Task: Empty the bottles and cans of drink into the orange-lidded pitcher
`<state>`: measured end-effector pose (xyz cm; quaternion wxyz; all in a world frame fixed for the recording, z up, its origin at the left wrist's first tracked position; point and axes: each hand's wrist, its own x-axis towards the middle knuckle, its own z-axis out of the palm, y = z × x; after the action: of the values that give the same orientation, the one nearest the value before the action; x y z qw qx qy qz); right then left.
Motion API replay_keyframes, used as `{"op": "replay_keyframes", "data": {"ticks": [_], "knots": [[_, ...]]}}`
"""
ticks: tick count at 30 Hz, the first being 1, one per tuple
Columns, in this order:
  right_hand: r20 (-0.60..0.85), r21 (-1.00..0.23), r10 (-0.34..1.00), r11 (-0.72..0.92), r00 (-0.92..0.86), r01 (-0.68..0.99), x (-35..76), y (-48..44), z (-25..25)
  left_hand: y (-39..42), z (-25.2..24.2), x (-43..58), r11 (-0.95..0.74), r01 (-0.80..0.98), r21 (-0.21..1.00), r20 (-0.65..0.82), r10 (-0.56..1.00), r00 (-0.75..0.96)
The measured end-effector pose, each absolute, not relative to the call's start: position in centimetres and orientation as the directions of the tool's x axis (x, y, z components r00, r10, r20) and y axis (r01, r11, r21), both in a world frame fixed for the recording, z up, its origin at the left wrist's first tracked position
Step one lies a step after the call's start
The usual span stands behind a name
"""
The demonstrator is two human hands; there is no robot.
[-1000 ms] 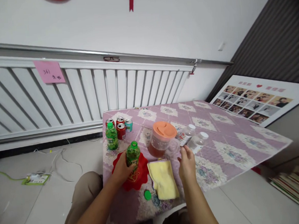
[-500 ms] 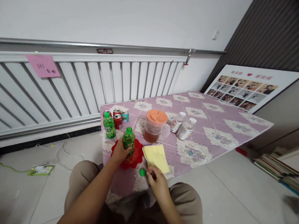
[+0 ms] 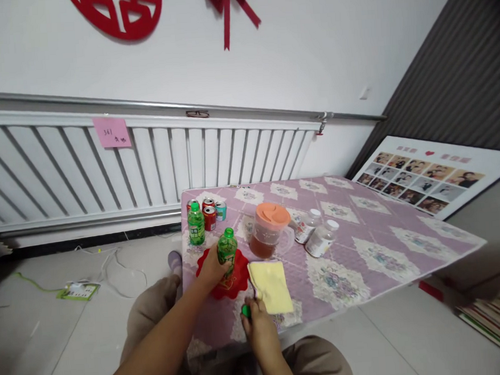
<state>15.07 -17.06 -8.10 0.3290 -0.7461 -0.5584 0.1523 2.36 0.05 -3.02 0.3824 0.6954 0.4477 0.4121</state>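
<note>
My left hand (image 3: 215, 268) is wrapped round an uncapped green plastic bottle (image 3: 227, 249), upright over a red scalloped mat (image 3: 206, 259). At the table's near edge my right hand (image 3: 258, 327) has its thumb and fingers closed about a green bottle cap (image 3: 245, 310). Just beyond those fingers lies a folded yellow cloth (image 3: 272, 287). A second green bottle (image 3: 196, 225), capped, stands left of the one I hold. Behind the cloth is a clear pitcher (image 3: 266, 240) with an orange lid and brownish liquid inside.
Several drink cans, such as a red can (image 3: 210, 219) and a teal can (image 3: 221, 211), stand at the back left. Right of the pitcher are two white-capped bottles (image 3: 320, 240). The table (image 3: 376, 224) has a floral cloth, with a radiator (image 3: 158, 165) behind it.
My right hand has moved left onto the green cap, which lay beside its fingers before. The left hand keeps its grip on the bottle. The view has tilted upward.
</note>
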Motion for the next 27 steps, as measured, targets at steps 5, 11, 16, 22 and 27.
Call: {"op": "replay_keyframes", "data": {"ticks": [5,11,16,22,27], "knots": [[0.229,-0.701,0.930,-0.049,0.289,0.712,15.7,-17.7,-8.8,-0.1,-3.2,2.5,-0.307,0.270,0.913,0.249,0.941,0.230],[0.232,-0.842,0.905,0.003,0.357,0.540,16.8,-16.5,-5.0,-0.2,-3.4,2.6,-0.328,0.225,0.917,0.270,0.929,0.255],[0.374,-0.776,0.879,0.123,0.295,0.618,17.8,-11.5,4.1,-0.2,-3.0,2.5,-0.329,0.202,0.922,0.274,0.926,0.260],[0.473,-0.609,0.880,0.291,0.044,0.738,18.0,-4.3,10.1,-0.2,-2.5,2.5,-0.334,0.179,0.925,0.279,0.920,0.276],[0.406,-0.462,0.893,0.385,-0.195,0.799,17.8,-1.1,10.6,-0.1,-3.0,2.5,-0.328,0.178,0.928,0.273,0.922,0.276]]}}
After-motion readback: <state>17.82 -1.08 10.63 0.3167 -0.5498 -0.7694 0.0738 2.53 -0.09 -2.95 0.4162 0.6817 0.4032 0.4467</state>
